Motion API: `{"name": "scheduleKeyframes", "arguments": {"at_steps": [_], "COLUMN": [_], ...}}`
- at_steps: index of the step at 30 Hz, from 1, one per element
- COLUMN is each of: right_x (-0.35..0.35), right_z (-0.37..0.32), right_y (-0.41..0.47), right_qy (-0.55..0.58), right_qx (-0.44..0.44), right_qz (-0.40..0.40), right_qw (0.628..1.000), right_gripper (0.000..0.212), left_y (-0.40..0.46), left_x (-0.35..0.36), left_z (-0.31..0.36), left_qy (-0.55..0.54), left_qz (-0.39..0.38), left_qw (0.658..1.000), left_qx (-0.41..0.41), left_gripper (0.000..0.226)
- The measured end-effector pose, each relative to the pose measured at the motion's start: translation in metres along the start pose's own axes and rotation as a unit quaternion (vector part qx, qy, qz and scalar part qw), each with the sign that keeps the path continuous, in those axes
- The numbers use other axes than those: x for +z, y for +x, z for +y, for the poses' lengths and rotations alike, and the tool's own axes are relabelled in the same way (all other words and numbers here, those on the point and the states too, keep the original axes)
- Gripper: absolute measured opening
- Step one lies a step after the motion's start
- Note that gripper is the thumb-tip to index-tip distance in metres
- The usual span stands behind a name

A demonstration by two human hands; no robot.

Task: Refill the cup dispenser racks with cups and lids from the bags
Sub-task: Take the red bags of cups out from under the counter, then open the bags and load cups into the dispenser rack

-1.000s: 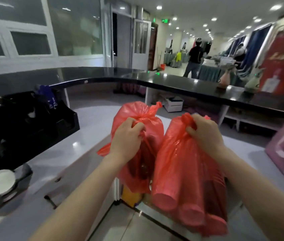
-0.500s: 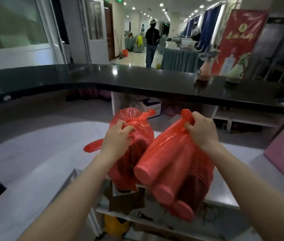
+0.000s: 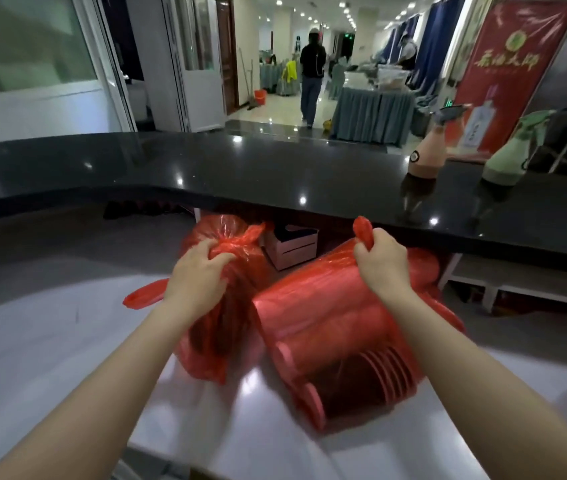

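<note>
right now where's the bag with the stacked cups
In the head view it sits right of centre: the red bag of cups hangs from the right hand over the white counter, beside the other red bag held by the left hand.

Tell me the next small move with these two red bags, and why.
Probably lower both bags fully onto the white counter and let go. The left hand grips the knotted left bag, the right hand grips the right bag of stacked cups by its neck; both are over the counter and tied shut.
</note>
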State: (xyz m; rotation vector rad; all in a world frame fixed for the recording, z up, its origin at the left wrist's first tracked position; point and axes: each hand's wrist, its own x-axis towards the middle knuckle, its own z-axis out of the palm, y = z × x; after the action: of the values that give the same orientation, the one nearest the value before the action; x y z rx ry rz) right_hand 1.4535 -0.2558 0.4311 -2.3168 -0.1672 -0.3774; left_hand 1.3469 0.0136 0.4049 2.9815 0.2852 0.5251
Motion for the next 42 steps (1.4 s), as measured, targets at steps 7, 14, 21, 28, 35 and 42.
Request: {"name": "scheduleKeyframes", "arguments": {"at_steps": [7,14,21,28,35,42], "right_x": [0.005,-0.01,-0.004,-0.002,-0.022,-0.032], "right_z": [0.018,0.065,0.145,0.155,0.138,0.12], "right_y": [0.012,0.029,0.024,0.013,-0.021,-0.083], "right_qy": [-0.004,0.0,-0.325,-0.34,-0.364,-0.369], "right_qx": [-0.037,-0.045,-0.066,-0.055,-0.027,-0.011], "right_qz": [-0.144,-0.174,-0.304,-0.323,-0.327,-0.288], "right_qw": [0.989,0.984,0.893,0.882,0.872,0.884], "right_gripper": [0.021,0.047,0.073,0.066,0.068,0.076], "left_y": [0.014,0.023,0.002,0.004,0.001,-0.017], "left_x": [0.021,0.094,0.141,0.144,0.138,0.122], "left_z": [0.095,0.163,0.158,0.15,0.126,0.109], "left_qy": [-0.172,-0.235,-0.121,-0.115,-0.145,-0.239], "left_qz": [-0.014,-0.187,-0.194,-0.201,-0.224,-0.257], "left_qw": [0.98,0.954,0.973,0.971,0.949,0.914], "left_qx": [0.097,-0.005,0.023,0.062,0.168,0.203], "left_gripper": [0.057,0.097,0.108,0.111,0.105,0.092]}}
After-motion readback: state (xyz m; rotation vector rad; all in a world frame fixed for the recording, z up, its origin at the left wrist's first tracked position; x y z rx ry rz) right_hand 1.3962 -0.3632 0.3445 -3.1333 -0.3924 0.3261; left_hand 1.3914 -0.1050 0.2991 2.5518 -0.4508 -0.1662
